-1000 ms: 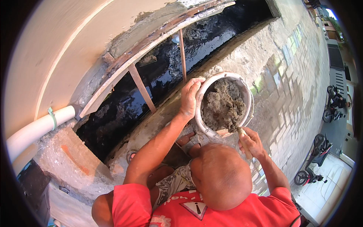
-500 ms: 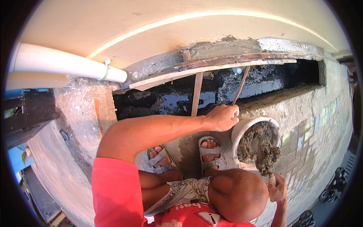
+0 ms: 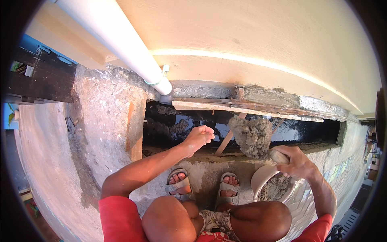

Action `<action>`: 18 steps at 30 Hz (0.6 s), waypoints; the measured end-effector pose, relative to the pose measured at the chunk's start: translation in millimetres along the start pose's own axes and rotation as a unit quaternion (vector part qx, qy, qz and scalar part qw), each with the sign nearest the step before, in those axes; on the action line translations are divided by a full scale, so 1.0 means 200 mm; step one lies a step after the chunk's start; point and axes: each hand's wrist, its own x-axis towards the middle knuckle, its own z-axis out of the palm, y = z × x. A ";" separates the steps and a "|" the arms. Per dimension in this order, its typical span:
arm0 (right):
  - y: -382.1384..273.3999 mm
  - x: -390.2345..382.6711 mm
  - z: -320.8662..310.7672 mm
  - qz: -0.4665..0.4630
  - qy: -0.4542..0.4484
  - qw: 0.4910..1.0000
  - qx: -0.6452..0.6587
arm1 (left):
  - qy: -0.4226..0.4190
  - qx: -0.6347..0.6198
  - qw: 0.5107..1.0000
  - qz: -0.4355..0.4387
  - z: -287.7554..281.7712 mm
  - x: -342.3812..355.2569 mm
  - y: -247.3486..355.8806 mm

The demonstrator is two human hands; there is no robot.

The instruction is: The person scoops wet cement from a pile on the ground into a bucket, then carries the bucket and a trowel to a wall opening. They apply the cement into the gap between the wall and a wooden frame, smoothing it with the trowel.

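My right hand (image 3: 294, 163) grips a wooden-handled trowel (image 3: 278, 155), which carries a lump of wet grey mortar (image 3: 252, 137) above the drain opening (image 3: 161, 127) at the wall's foot. Below that hand stands a white bucket (image 3: 259, 177) with more mortar inside, at the right of my sandalled feet (image 3: 229, 185). My left hand (image 3: 198, 138) is raised over the opening, left of the lump, with its fingers curled and nothing visible in them. A long wooden board (image 3: 193, 105) runs along the wall side of the opening, with slanting wooden props (image 3: 223, 143) beneath it in the dark water.
A white pipe (image 3: 133, 54) runs down the cream wall (image 3: 266, 36) to an elbow at the drain. A rough concrete block (image 3: 105, 109) borders the opening on the left, beside dark woodwork (image 3: 40, 80). Pale paving (image 3: 338, 169) lies at the right.
The view has swung round toward the wall. My left hand has left the bucket's rim and risen over the drain. The trowel with mortar has risen out of the bucket.
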 end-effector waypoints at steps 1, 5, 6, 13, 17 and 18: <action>-0.06 0.10 -0.03 -0.014 -0.010 1.000 0.005 | 0.018 -0.069 0.997 0.004 0.00 0.03 -0.03; -0.34 0.48 -0.13 -0.037 -0.058 0.997 -0.046 | 0.058 -0.222 0.973 0.003 -0.04 0.15 -0.15; -0.39 0.57 -0.15 -0.060 -0.061 0.994 -0.065 | 0.062 -0.248 0.967 0.005 -0.05 0.16 -0.17; -0.52 1.17 -0.30 0.035 -0.129 0.986 -0.097 | 0.073 -0.282 0.957 0.004 -0.09 0.22 -0.19; -0.50 1.31 -0.31 0.064 -0.157 0.978 -0.124 | 0.073 -0.301 0.951 0.006 -0.12 0.21 -0.20; -0.53 1.31 -0.30 0.077 -0.163 0.975 -0.131 | 0.076 -0.299 0.951 0.007 -0.14 0.21 -0.21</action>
